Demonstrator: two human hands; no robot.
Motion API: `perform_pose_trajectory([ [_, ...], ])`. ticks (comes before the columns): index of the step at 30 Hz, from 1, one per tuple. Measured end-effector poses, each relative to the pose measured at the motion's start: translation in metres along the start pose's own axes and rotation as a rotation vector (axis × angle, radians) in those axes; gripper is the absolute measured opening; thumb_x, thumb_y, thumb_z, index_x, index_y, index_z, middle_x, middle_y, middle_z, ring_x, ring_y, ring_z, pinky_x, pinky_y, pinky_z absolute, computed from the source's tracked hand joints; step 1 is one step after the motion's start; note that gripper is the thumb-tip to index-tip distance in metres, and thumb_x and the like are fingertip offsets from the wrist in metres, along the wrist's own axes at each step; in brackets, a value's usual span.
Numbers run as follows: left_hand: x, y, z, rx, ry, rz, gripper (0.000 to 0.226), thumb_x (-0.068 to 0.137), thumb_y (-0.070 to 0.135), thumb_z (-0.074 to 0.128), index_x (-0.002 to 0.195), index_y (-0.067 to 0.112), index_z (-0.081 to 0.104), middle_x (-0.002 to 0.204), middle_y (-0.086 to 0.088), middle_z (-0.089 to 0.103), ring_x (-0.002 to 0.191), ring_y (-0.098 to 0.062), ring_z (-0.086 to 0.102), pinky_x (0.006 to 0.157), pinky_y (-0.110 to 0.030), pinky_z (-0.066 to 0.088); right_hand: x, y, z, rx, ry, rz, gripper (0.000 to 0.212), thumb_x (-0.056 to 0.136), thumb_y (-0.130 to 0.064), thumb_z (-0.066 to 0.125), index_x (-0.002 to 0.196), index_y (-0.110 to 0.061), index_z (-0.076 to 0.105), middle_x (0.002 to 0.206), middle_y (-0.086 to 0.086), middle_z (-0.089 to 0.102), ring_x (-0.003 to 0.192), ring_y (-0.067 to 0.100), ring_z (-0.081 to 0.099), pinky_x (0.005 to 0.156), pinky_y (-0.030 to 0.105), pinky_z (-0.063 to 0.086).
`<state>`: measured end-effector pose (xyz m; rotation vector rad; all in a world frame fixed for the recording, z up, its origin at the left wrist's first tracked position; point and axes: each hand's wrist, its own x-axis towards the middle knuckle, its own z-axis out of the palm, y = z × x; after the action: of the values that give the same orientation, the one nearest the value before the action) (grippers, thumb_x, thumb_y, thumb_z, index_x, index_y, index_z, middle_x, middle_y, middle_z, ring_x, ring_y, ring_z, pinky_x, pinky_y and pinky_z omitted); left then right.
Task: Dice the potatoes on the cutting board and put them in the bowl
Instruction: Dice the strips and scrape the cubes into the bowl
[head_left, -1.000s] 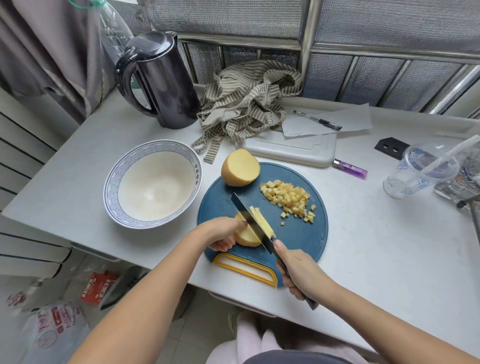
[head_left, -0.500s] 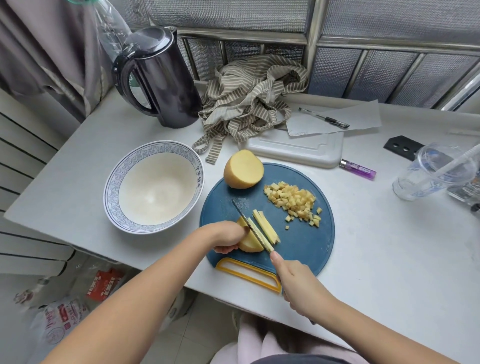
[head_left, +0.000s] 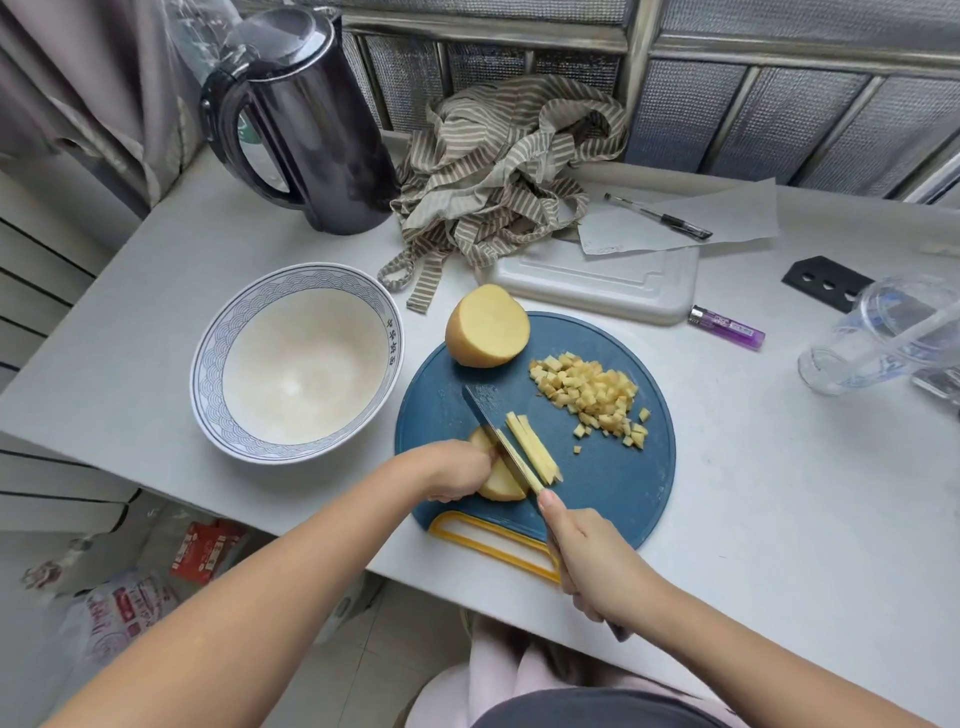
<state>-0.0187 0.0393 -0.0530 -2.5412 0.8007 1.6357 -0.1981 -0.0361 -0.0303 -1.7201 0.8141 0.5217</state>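
White table (head_left: 779, 493) below meshed window (head_left: 753, 104)

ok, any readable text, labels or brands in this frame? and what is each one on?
Nothing can be read well enough to quote.
Bowl: a column of blue characters on the inner rim, too blurred to read.
Lighter: printed label, too small.
Red packet below the table: white print, blurred.
Plastic bag on the floor: red print, blurred.
Paper: faint marks near its lower left edge, unreadable.

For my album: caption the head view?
Left hand holds yellow potato piece on round blue board; right hand slices with dark knife.
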Motion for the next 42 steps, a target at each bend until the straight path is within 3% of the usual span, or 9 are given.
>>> perform_pose_trajectory([
  [3, -0.002, 0.003, 0.0, 0.009, -0.005, 0.0, 0.042, 0.104, 0.023, 0.02, 0.07, 0.012, 0.042, 0.064, -0.01, 0.044, 0.054, -0.021, 0.035, 0.055, -0.03, 0.033, 0.011, -0.001, 0.003, -0.008, 0.023, -0.019, 0.058, 0.101, -0.057, 0.016, 0.067, -0.014, 0.035, 0.057, 0.007, 0.044, 0.041, 0.017, 0.04, 0.044, 0.022, 0.036],
  [7, -0.003, 0.005, -0.001, -0.009, -0.022, -0.013, 0.03, 0.104, 0.017, 0.019, 0.09, 0.014, 0.045, 0.063, -0.01, 0.042, 0.054, -0.02, 0.034, 0.054, -0.03, 0.032, 0.024, 0.01, 0.017, -0.056, 0.11, -0.11, 0.057, 0.102, -0.053, 0.017, 0.064, -0.013, 0.033, 0.062, 0.007, 0.041, 0.06, 0.019, 0.039, 0.064, 0.035, 0.036],
  [11, -0.001, 0.002, 0.0, -0.012, -0.043, -0.037, 0.04, 0.103, 0.023, 0.023, 0.069, 0.01, 0.041, 0.064, -0.01, 0.043, 0.052, -0.019, 0.033, 0.051, -0.028, 0.03, 0.028, 0.016, 0.023, -0.059, 0.15, -0.145, 0.055, 0.103, -0.051, 0.017, 0.063, -0.015, 0.03, 0.06, 0.005, 0.037, 0.06, 0.017, 0.035, 0.062, 0.035, 0.031],
  [16, -0.007, 0.001, -0.004, -0.133, -0.069, -0.062, 0.05, 0.103, 0.041, 0.019, 0.069, 0.012, 0.04, 0.057, -0.004, 0.037, 0.045, -0.014, 0.029, 0.042, -0.023, 0.024, 0.029, 0.019, 0.02, 0.04, 0.131, -0.132, 0.056, 0.102, -0.054, 0.022, 0.061, -0.016, 0.032, 0.053, 0.0, 0.037, 0.054, 0.017, 0.036, 0.061, 0.033, 0.033],
  [22, -0.014, 0.001, -0.004, -0.174, -0.098, -0.085, 0.052, 0.103, 0.048, 0.016, 0.074, 0.013, 0.041, 0.061, -0.002, 0.036, 0.049, -0.013, 0.028, 0.046, -0.024, 0.024, 0.024, 0.02, 0.002, 0.4, -0.072, -0.045, 0.055, 0.098, -0.061, 0.03, 0.064, -0.018, 0.033, 0.053, 0.003, 0.025, 0.041, 0.013, 0.024, 0.04, 0.021, 0.027],
  [26, -0.017, 0.002, -0.002, -0.2, -0.082, -0.075, 0.05, 0.103, 0.046, 0.017, 0.073, 0.012, 0.04, 0.06, -0.002, 0.035, 0.048, -0.013, 0.027, 0.045, -0.024, 0.022, 0.021, 0.016, 0.008, 0.261, 0.036, -0.075, 0.056, 0.099, -0.059, 0.029, 0.063, -0.016, 0.036, 0.048, 0.0, 0.035, 0.04, 0.015, 0.032, 0.045, 0.025, 0.034],
  [30, -0.018, 0.004, 0.0, -0.204, -0.07, -0.053, 0.049, 0.103, 0.041, 0.016, 0.069, 0.013, 0.037, 0.058, -0.003, 0.033, 0.046, -0.013, 0.024, 0.044, -0.025, 0.02, 0.021, 0.011, 0.02, -0.041, 0.175, -0.161, 0.056, 0.104, -0.048, 0.022, 0.064, -0.011, 0.036, 0.062, 0.008, 0.044, 0.061, 0.021, 0.043, 0.066, 0.035, 0.037],
  [34, -0.016, 0.004, 0.001, -0.177, -0.064, -0.072, 0.039, 0.1, 0.027, 0.02, 0.068, 0.013, 0.038, 0.057, -0.004, 0.034, 0.046, -0.014, 0.026, 0.044, -0.025, 0.02, 0.021, 0.008, 0.025, -0.077, 0.192, -0.164, 0.058, 0.104, -0.047, 0.019, 0.062, -0.011, 0.037, 0.061, 0.006, 0.045, 0.063, 0.022, 0.045, 0.073, 0.038, 0.042],
  [42, -0.012, 0.005, 0.006, -0.184, -0.02, -0.079, 0.037, 0.1, 0.023, 0.023, 0.066, 0.014, 0.037, 0.058, -0.003, 0.035, 0.046, -0.013, 0.026, 0.039, -0.021, 0.02, 0.022, -0.005, 0.021, -0.116, 0.182, -0.148, 0.058, 0.106, -0.044, 0.017, 0.059, -0.014, 0.033, 0.059, 0.004, 0.038, 0.056, 0.018, 0.037, 0.056, 0.033, 0.03],
])
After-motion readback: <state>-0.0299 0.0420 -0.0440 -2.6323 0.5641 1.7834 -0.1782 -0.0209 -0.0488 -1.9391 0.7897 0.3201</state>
